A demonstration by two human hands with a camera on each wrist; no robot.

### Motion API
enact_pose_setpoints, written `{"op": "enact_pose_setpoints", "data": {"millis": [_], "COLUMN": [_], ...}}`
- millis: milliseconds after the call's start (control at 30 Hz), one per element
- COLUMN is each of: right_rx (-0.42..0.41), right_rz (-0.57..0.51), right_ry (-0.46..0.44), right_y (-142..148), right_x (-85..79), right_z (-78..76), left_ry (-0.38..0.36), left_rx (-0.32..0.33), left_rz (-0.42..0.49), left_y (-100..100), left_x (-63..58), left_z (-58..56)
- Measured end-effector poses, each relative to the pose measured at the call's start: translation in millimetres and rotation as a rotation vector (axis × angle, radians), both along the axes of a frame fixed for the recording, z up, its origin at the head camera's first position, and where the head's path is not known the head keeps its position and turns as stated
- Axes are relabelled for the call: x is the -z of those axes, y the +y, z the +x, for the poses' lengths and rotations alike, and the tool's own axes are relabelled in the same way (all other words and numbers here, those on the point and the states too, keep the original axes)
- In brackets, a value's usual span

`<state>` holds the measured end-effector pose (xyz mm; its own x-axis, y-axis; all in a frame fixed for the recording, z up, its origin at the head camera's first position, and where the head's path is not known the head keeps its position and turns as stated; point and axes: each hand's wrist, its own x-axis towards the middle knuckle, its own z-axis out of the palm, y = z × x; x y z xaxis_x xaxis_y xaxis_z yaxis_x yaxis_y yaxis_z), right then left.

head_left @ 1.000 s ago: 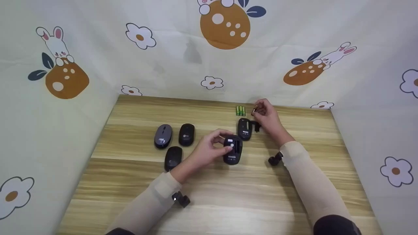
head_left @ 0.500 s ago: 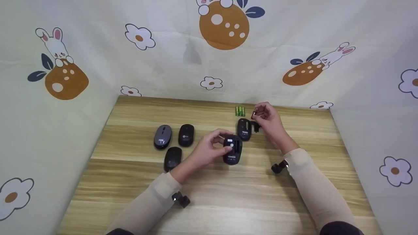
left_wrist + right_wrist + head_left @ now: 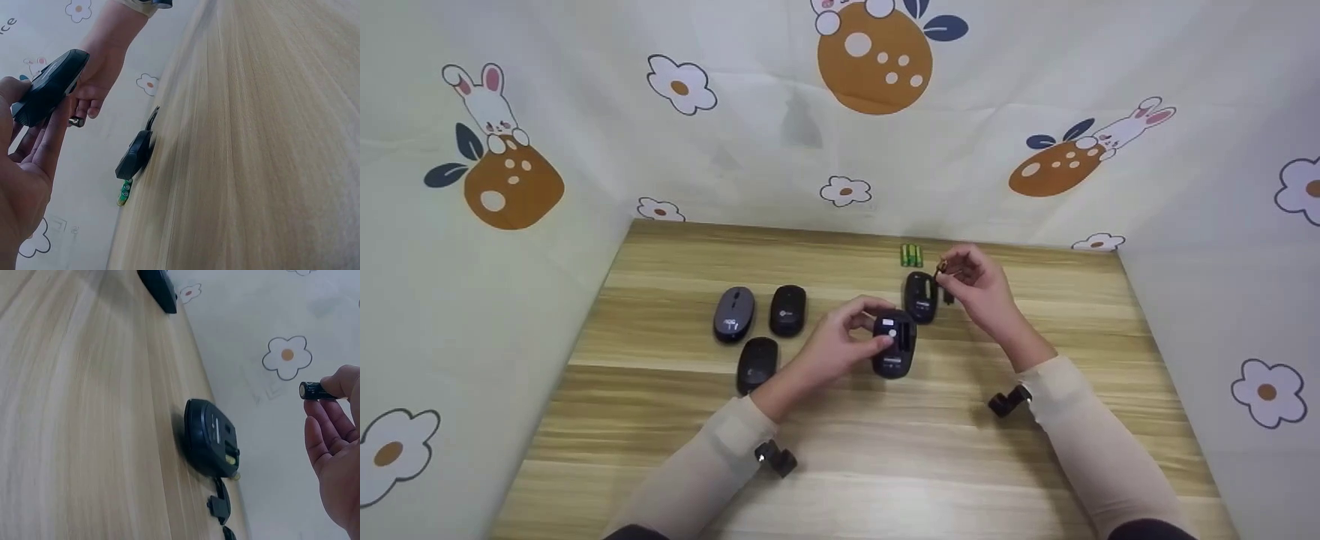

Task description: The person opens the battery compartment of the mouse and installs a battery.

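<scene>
My left hand (image 3: 840, 336) holds a dark computer mouse (image 3: 893, 366) above the table, its underside up and its battery slot uncovered. The thumb lies across that underside. Between the thumb and fingers of my right hand (image 3: 981, 289) is a small cylindrical battery (image 3: 315, 390), dark with a copper-coloured end. Below that hand, a second black mouse (image 3: 920, 304) lies upside down on the table, a green battery (image 3: 230, 459) in its open slot. Black battery covers (image 3: 220, 505) lie beside it, partly hidden by the right hand in the head view.
Several green batteries (image 3: 911, 256) stand in a row near the table's back edge. To the left lie a grey mouse (image 3: 734, 315) and two black mice, one farther back (image 3: 788, 310) and one nearer (image 3: 758, 361), beside the left forearm. Patterned cloth walls (image 3: 765, 150) enclose the wooden table (image 3: 870, 465).
My right hand has come down and nearer from the back edge with the battery, now overlapping the covers beside the second mouse. The left hand and its mouse have stayed in place.
</scene>
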<state>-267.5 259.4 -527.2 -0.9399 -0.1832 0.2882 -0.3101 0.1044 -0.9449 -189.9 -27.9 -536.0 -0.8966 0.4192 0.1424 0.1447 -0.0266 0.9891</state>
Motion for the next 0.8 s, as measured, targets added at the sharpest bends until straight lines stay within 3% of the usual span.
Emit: {"op": "enact_pose_setpoints", "data": {"millis": [633, 800], "right_rx": [-0.033, -0.047], "right_rz": [-0.004, -0.024], "right_ry": [0.061, 0.080], "right_y": [-17, -21], "right_x": [-28.8, -36.9], "right_z": [38.5, 48.4], "left_ry": [-0.011, 0.033], "left_rx": [-0.007, 0.002], "left_rz": [-0.007, 0.004], "left_y": [0, 0], "left_x": [-0.9, -0.5], "left_z": [0.4, 0.2]}}
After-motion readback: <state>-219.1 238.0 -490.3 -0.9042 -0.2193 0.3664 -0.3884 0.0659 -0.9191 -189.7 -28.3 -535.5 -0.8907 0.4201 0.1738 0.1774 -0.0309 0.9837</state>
